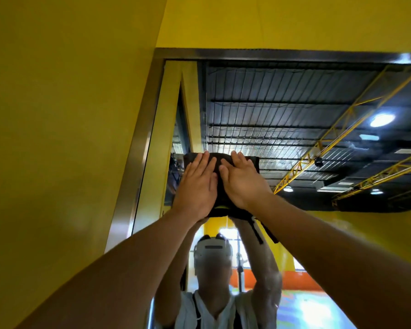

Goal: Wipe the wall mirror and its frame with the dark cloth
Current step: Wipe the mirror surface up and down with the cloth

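With straight fingers, the left hand [197, 186] and right hand [242, 181] press the folded dark cloth [253, 163] flat on the large wall mirror [294, 115], mid-wipe; its brushed-metal frame [271, 53], at twelve and nine o'clock, likely remains to do.

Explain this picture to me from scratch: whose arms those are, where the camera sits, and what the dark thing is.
There is no machine here, only a person. The one picture comes from a camera on their head, so the raised arms are their own. The left hand and right hand lie flat, side by side, pressing a dark cloth against a wall mirror near its left edge. The metal frame sits on a yellow wall. Lower down, the glass shows the same person's reflection.
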### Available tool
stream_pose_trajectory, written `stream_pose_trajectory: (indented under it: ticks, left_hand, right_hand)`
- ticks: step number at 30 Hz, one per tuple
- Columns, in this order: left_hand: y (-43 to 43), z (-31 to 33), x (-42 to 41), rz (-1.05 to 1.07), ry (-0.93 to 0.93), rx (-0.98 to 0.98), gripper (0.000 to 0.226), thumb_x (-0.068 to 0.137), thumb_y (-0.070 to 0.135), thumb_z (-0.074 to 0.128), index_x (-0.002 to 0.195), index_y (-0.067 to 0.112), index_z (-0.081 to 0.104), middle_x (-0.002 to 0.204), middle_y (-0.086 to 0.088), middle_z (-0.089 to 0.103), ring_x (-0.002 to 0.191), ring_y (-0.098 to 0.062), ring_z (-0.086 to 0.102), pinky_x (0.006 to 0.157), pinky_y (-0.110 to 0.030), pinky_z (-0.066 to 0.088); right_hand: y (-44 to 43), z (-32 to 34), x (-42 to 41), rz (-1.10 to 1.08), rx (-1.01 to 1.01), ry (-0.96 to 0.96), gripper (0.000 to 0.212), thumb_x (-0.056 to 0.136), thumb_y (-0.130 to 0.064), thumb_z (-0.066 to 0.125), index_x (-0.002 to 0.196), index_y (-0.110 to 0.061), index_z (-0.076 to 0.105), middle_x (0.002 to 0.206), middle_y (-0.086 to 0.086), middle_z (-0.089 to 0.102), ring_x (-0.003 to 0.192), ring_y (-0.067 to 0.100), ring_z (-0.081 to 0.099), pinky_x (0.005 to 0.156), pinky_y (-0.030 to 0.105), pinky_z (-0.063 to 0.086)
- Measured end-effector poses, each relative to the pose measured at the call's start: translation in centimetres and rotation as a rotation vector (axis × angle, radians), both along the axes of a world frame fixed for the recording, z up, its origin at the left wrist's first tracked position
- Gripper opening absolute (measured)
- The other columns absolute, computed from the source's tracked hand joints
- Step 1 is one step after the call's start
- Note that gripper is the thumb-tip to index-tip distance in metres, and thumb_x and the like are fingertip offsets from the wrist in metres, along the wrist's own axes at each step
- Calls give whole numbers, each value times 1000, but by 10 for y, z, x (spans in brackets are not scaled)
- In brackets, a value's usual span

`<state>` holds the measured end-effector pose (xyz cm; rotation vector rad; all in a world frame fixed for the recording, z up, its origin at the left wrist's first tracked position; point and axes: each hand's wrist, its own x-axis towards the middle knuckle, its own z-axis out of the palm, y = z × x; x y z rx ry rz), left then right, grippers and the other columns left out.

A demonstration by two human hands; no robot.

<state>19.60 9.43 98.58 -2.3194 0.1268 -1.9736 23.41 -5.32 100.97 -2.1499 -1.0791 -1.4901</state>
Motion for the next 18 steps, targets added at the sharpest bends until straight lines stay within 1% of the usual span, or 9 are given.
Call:
stream_pose_trajectory:
  ticks: [2, 4, 6, 9, 12, 16, 18]
  left_hand:
    - [2, 0, 2, -44, -27, -18, 53, 113, 35, 20, 164, 19, 20, 173, 5, 8, 157, -6, -6, 129, -32, -1]
    - [5, -4, 8, 15, -61, 8, 58, 111, 42, 12, 164, 19, 17, 173, 5, 6, 158, -7, -8, 130, -34, 0]
    - [6, -6, 15, 128, -92, 39, 66, 106, 45, 1, 165, 19, 15, 173, 2, 3, 159, -12, -10, 130, -38, -1]
    - [-6, -8, 22, 243, -114, 31, 70, 102, 45, -6, 165, 18, 10, 174, -3, -2, 159, -19, -14, 129, -44, -6]
    - [-28, -11, 29, 266, -111, 19, 72, 100, 44, -7, 165, 16, 7, 173, -5, -2, 159, -21, -15, 129, -43, -10]
    - [-66, -9, 49, 266, -73, 27, 75, 98, 45, -9, 165, 15, 1, 174, -4, -7, 158, -20, -18, 128, -43, -10]
    - [-81, -6, 57, 263, -71, 26, 74, 98, 44, -8, 166, 15, 2, 174, -3, -5, 158, -19, -17, 129, -43, -9]
  right_hand:
    - [12, -10, 6, 29, 71, -6, 57, 112, -42, 11, 165, -19, 15, 173, 11, -4, 159, 22, -12, 127, 38, -8]
    - [15, -19, 20, -20, 102, -117, 61, 108, -46, 2, 165, -24, 9, 173, 6, -8, 158, 18, -16, 128, 36, -11]
    - [10, -22, 30, -55, 97, -209, 67, 104, -49, -3, 165, -25, 10, 173, 5, -4, 158, 16, -13, 128, 35, -10]
    - [0, -21, 38, -60, 79, -273, 67, 105, -48, -1, 165, -23, 15, 173, 6, 2, 159, 18, -6, 129, 37, -4]
    - [-18, -20, 49, -74, 68, -310, 68, 104, -47, -1, 165, -22, 17, 173, 6, 6, 160, 19, 0, 130, 38, 1]
    - [-57, -18, 70, -104, 91, -331, 66, 104, -44, 4, 164, -22, 21, 172, 7, 13, 160, 20, 7, 130, 37, 3]
    - [-73, -16, 79, -102, 93, -334, 66, 104, -43, 6, 164, -21, 23, 172, 7, 15, 160, 21, 9, 130, 38, 3]
